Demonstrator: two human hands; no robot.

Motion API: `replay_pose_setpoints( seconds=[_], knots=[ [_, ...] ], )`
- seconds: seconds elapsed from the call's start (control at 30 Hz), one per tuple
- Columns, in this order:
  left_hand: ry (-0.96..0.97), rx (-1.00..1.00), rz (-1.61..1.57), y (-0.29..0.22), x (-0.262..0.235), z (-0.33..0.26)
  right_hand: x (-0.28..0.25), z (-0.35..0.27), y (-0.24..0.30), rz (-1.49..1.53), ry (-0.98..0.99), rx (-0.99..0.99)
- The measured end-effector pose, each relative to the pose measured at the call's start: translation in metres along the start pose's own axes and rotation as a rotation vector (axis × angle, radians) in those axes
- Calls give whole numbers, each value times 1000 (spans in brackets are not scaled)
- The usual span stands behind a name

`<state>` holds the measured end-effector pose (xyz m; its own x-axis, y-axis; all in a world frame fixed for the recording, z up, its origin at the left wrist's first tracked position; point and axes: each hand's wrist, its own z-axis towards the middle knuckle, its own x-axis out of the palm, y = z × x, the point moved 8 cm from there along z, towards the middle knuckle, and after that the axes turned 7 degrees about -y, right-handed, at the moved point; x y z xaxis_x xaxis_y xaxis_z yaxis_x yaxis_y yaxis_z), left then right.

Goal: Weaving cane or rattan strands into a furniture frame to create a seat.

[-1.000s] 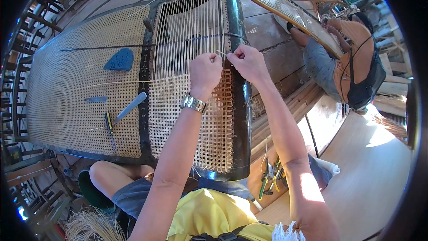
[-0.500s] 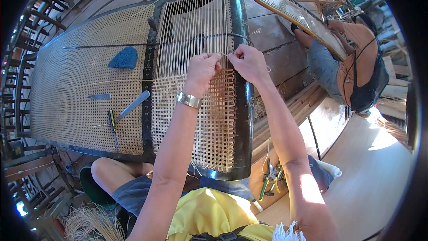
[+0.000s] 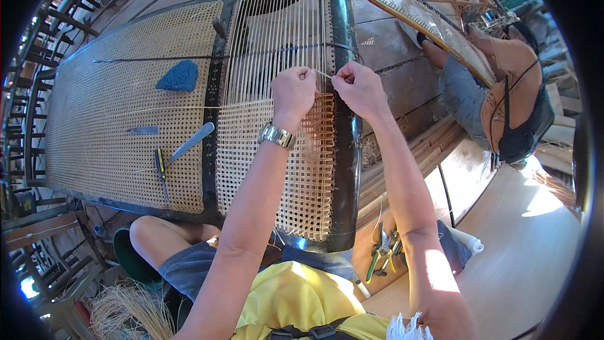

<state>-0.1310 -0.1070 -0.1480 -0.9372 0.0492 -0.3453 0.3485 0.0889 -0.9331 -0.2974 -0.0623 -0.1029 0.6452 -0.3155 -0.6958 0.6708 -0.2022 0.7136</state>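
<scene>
Carefully, a thin cane strand [image 3: 323,74] is drawn between my two hands, just above the woven edge of a half-filled cane panel [image 3: 277,195] and beside its right-hand border. My left grip [image 3: 294,97] is closed in a pinch on one part of the strand; my right grip [image 3: 362,91] pinches it between thumb and forefinger over the glossy black frame [image 3: 343,170]. Beyond my knuckles, the panel's upper part shows only parallel strands [image 3: 277,25], crossed by a long dark rod [image 3: 157,59], while below them the mesh is filled in, browner near my left hand. A metal watch [image 3: 277,136] circles my left wrist

To the left, past a black crossbar [image 3: 211,151], stretches a larger finished cane panel [image 3: 94,107]. On it lie a blue cloth-like piece [image 3: 179,77], a short flat blade [image 3: 143,130], a longer pale blade-shaped tool [image 3: 192,141] and a slim tool with a yellow-and-black handle [image 3: 160,167]. By my right forearm, green-handled pliers [image 3: 375,261] lie among other hand tools

At upper right, another person [image 3: 509,97] sits beside a curved wooden frame [image 3: 428,22]. At lower left rests a loose bundle of pale fibres [image 3: 129,311], with dark wooden furniture parts [image 3: 38,107] crowding the far left
</scene>
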Motion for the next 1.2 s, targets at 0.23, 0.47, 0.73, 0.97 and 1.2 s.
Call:
replay_pose_setpoints(
  seconds=[0.23, 0.47, 0.73, 0.97, 1.2],
  knots=[
    [303, -505, -648, 51, 19, 11, 2, 1, 0, 10, 21, -8],
    [284, -647, -777, 51, 21, 9, 5, 5, 3, -64, 7, -30],
    [288, -568, -814, 42, 16, 4, 7, 6, 1, -64, 31, -4],
    [66, 64, 215, 11, -6, 8, 6, 5, 7, -37, 29, -131],
    [94, -169, -197, 41, -4, 16, 7, 5, 10, -36, 74, -157]
  ],
)
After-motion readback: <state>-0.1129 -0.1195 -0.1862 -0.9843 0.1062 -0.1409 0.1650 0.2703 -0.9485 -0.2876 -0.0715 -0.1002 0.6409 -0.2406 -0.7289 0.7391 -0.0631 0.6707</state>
